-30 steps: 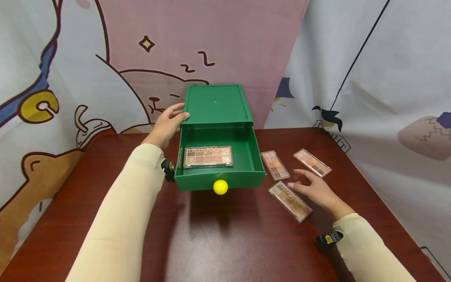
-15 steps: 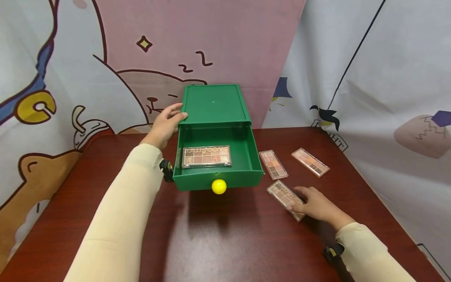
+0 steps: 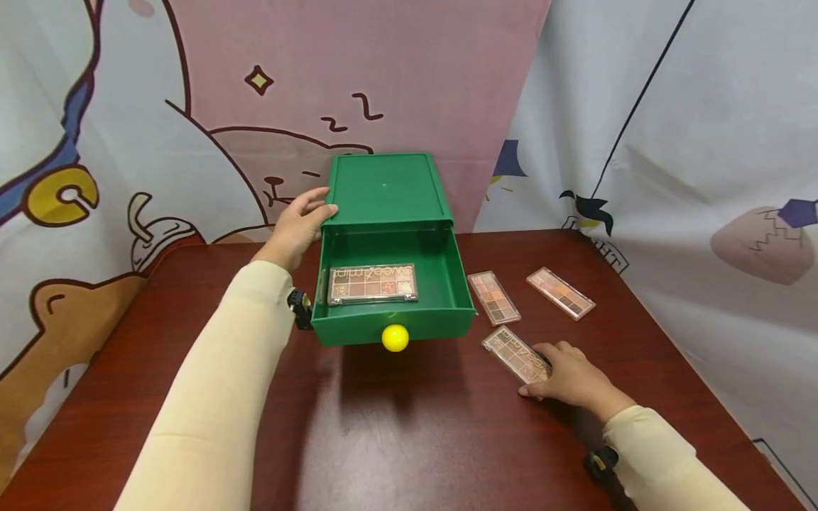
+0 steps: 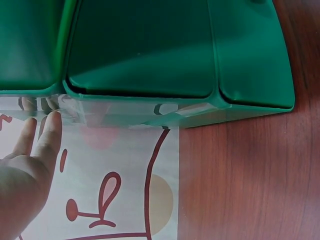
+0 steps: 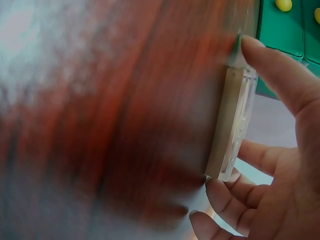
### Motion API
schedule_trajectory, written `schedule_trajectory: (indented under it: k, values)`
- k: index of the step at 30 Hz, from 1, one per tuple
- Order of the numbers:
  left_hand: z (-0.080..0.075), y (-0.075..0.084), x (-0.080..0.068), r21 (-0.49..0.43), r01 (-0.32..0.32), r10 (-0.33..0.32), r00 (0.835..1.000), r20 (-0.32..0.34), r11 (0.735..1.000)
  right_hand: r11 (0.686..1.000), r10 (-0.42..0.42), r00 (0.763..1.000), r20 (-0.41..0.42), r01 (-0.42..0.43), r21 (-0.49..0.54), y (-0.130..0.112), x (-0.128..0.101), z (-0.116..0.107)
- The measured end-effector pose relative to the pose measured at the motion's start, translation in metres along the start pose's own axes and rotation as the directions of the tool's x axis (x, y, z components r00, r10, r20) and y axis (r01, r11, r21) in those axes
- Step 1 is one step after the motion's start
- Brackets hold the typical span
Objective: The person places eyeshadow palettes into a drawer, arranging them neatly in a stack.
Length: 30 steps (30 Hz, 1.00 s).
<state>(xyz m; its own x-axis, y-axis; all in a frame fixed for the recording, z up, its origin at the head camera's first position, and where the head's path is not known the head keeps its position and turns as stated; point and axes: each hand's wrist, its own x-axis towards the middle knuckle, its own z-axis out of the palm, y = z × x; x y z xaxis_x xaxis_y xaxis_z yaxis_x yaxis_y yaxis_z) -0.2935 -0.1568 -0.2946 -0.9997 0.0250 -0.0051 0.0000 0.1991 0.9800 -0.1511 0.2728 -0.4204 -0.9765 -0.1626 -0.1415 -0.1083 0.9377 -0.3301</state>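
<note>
**Nearest palette [image 3: 514, 353] held at its edges by the right hand [image 3: 575, 377]**

Closest in, the palette's near end is held between the right thumb, set along one long edge, and bent fingers on the other; how hard it is being pinched cannot be told. It is placed on, or barely above, the dark red table [image 3: 396, 454], to the right of the green drawer [image 3: 441, 325], apart from it and set at a slant.

A light, stiff, rather slippery plastic case is to be expected, with a clear lid that could be cracked and powders that could be broken by a drop. It is best gripped by the long edges, with the lid left unpressed.

Beyond the yellow knob [image 3: 395, 338], another palette [image 3: 373, 284] is contained in the drawer, towards its left. Two smaller palettes [image 3: 494, 298] are laid on the table to the right.

Farther off, the green casing [image 3: 386, 190] is touched at its left side by the left hand [image 3: 296, 228], its visible fingers extended, its thumb laid at the top edge. The background is filled by a printed cloth [image 3: 447, 78].
</note>
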Motion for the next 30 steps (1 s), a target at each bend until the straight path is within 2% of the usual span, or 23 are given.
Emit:
schedule_trajectory:
  k: [7,15,23,30]
  values:
    - [0.001,0.0,0.001,-0.008,0.004,-0.004,1.0,0.0,1.0,1.0,0.02,1.0,-0.025,-0.019,0.017,0.0,-0.003,0.0]
    - [0.001,0.0,0.0,-0.015,0.002,-0.002,1.0,-0.006,1.0,0.994,-0.003,0.992,-0.129,0.018,0.112,0.006,0.0,0.001]
    - [0.001,-0.001,0.0,-0.012,0.003,-0.003,1.0,-0.004,1.0,0.983,-0.036,0.964,-0.262,0.081,0.164,0.006,0.007,-0.008]
    - [0.001,-0.001,0.0,-0.002,-0.003,0.003,1.0,-0.004,1.0,0.969,-0.053,0.936,-0.348,0.132,0.207,-0.006,0.013,-0.038]
